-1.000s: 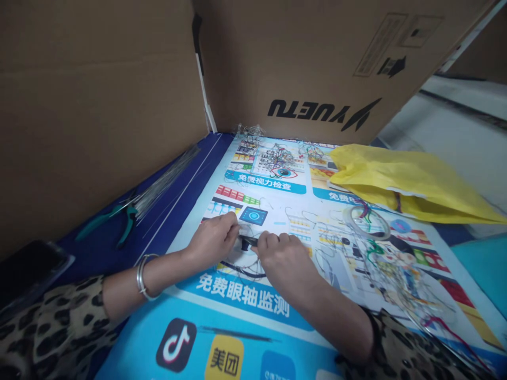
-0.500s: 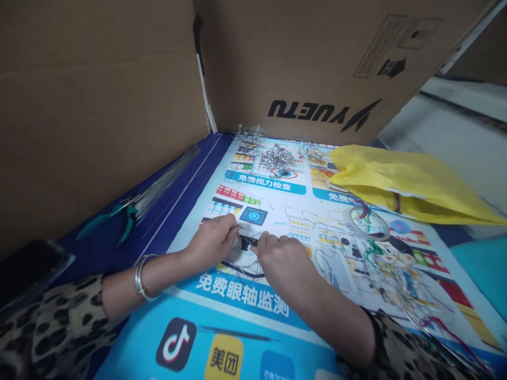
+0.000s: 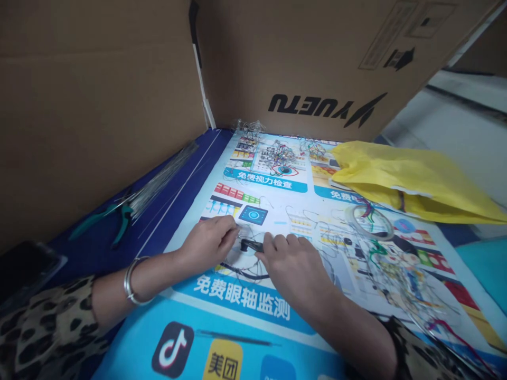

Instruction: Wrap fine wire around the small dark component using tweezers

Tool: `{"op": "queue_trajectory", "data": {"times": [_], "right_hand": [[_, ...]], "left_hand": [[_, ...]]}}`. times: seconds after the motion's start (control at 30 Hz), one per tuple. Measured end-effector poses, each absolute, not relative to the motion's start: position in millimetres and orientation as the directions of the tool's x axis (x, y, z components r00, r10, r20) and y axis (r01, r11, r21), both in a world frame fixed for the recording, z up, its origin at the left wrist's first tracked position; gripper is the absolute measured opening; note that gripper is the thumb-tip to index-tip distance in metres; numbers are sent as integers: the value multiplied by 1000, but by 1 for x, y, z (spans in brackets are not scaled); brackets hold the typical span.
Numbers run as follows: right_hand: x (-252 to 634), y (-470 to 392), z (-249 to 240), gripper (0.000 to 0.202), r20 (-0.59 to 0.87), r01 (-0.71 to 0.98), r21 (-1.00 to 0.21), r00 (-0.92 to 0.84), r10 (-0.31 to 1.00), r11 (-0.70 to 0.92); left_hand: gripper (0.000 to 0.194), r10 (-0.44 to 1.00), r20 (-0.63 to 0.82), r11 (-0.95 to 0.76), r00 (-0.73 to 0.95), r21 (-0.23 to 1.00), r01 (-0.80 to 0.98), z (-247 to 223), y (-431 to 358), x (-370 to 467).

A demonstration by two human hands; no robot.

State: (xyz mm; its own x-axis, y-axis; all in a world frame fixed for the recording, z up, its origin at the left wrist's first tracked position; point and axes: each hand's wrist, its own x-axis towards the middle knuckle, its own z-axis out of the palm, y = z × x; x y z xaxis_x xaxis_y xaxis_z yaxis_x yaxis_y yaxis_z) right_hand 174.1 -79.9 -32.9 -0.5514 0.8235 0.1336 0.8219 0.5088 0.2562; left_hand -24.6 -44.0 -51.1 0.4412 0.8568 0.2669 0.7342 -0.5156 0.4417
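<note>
My left hand (image 3: 209, 240) is closed, with thumb and fingertips pinched at a thin wire that is too fine to follow. Opposite it, my right hand (image 3: 295, 264) is wrapped round a small dark tool (image 3: 255, 246), whose tip points left towards the left fingertips. A small gap lies between tip and fingertips. Thin wires (image 3: 247, 272) curve on the printed sheet (image 3: 182, 301) under and between my hands. What the tool is exactly cannot be made out.
Tangled wires (image 3: 279, 153) lie at the back and right. Teal-handled pliers (image 3: 122, 227) and a bundle of straight wires (image 3: 160, 179) are at left, near a phone (image 3: 29, 269). A yellow bag (image 3: 412, 179) and clear roll (image 3: 370, 221) sit right. Cardboard walls (image 3: 99, 95) stand behind.
My right hand has moved slightly right with the dark tool, and the gap between my hands is wider. My left hand has shifted a little left. The view has shifted slightly.
</note>
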Motion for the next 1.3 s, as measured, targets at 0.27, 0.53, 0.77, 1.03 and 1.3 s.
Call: {"op": "queue_trajectory", "data": {"times": [0.27,0.53,0.77,1.03,1.3], "right_hand": [[181,-82,-26,24,100,835,161,-544,833,526],[199,-96,-18,19,117,820,134,-570,813,556],[204,-97,-16,17,119,858,179,-505,855,482],[202,-94,-18,21,104,864,181,-492,864,470],[200,-93,-22,22,91,851,192,-511,855,489]], "left_hand": [[13,770,357,-638,528,423,644,-44,-43,-24],[12,708,376,-706,598,407,580,-44,-45,-25],[14,670,377,-742,639,369,560,-44,-46,-25],[20,560,368,-826,742,178,535,-38,-43,-19],[21,506,301,-857,808,68,511,-32,-33,-7]]}}
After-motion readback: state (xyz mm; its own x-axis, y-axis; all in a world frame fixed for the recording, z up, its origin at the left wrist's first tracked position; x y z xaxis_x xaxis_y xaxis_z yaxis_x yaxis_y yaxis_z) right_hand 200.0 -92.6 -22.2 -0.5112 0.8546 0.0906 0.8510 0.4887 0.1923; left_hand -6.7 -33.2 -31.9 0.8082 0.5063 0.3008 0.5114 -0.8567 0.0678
